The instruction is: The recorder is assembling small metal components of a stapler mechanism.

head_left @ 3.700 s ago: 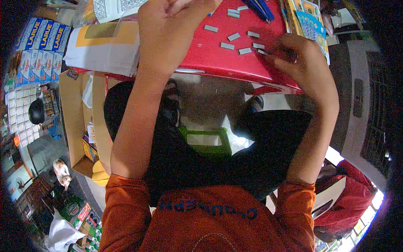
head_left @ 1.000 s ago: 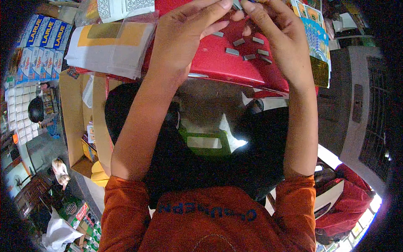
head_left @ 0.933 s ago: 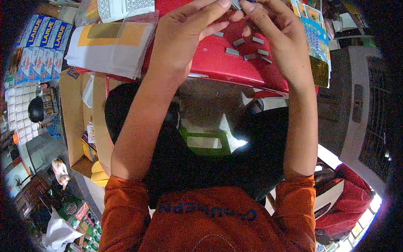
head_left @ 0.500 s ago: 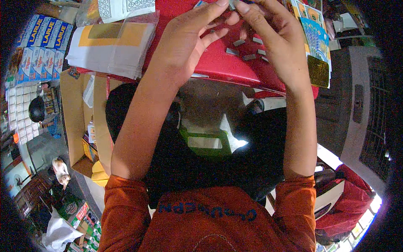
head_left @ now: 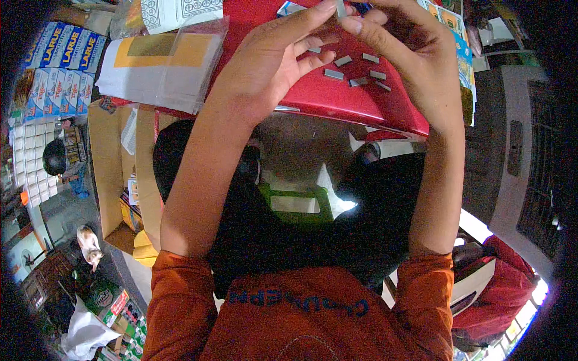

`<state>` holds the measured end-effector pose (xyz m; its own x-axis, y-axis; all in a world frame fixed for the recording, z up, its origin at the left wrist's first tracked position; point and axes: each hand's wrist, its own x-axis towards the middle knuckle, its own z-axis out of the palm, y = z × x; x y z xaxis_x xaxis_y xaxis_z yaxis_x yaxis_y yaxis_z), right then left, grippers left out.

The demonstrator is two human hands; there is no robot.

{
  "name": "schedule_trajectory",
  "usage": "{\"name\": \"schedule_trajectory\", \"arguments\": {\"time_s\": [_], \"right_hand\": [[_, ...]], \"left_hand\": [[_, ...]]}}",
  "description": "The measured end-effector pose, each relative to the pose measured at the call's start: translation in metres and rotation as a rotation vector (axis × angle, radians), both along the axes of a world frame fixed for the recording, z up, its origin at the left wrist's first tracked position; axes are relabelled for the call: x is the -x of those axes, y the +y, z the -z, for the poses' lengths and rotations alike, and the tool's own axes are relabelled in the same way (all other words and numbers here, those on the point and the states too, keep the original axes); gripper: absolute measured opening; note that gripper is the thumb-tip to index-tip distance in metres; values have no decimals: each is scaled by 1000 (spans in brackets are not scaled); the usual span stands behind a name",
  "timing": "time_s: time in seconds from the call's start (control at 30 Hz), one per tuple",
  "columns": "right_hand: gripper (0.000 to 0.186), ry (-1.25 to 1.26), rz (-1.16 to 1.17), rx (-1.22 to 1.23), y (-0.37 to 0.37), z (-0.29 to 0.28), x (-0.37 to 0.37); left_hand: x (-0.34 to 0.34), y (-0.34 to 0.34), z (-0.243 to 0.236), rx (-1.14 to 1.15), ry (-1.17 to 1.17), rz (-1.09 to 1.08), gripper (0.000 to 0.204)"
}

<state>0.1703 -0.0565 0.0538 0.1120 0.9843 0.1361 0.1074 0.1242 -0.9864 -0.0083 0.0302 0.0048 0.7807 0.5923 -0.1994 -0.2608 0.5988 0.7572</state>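
Both my hands meet over the far side of a red table (head_left: 367, 107), at the top edge of the view. A thin grey strip (head_left: 341, 9) stands between their fingertips. My right hand (head_left: 415, 54) is closed, its thumb pressed against the strip. The thumb of my left hand (head_left: 256, 66) meets the strip's other side; its lower fingers curl loosely below. Something blue (head_left: 363, 7) shows behind the right fingers, mostly hidden. Several short silvery-grey strips (head_left: 334, 74) lie scattered on the table below the hands. A small blue and white box (head_left: 290, 9) lies beyond my left hand.
Plastic-wrapped paper (head_left: 150, 75) lies at the table's left, with printed sheets (head_left: 180, 12) beyond. Blue cards (head_left: 465, 66) lie at the right edge. An open cardboard box (head_left: 111, 174) stands left of my legs, below stacked blue cartons (head_left: 66, 45). A green stool (head_left: 295, 204) is beneath the table.
My right hand has moved slightly right and away from the left, uncovering more strips on the table. The held grey strip shows more clearly now.
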Motion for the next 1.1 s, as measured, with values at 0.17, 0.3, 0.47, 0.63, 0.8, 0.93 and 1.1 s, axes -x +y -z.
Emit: {"name": "schedule_trajectory", "arguments": {"time_s": [0.17,0.3,0.47,0.63,0.8,0.93,1.1], "right_hand": [[30,-71,-42,-132,7,12,-10],[30,-174,-8,-99,1,5,-7],[31,-74,-29,-71,-3,-1,-3],[31,-219,62,11,-4,-22,8],[27,-169,149,-29,-2,-8,5],[22,-51,175,88,-4,-11,7],[20,-105,163,-77,-4,1,5]], "left_hand": [[-7,-6,-18,56,105,7,54],[-5,-3,-9,76,80,25,54],[0,-3,1,-54,-91,8,47],[-4,-6,-1,-46,45,-80,44],[-7,-8,-2,-110,72,-151,40],[-14,-18,-2,-191,33,-309,33],[-16,-12,1,-194,79,-305,34]]}}
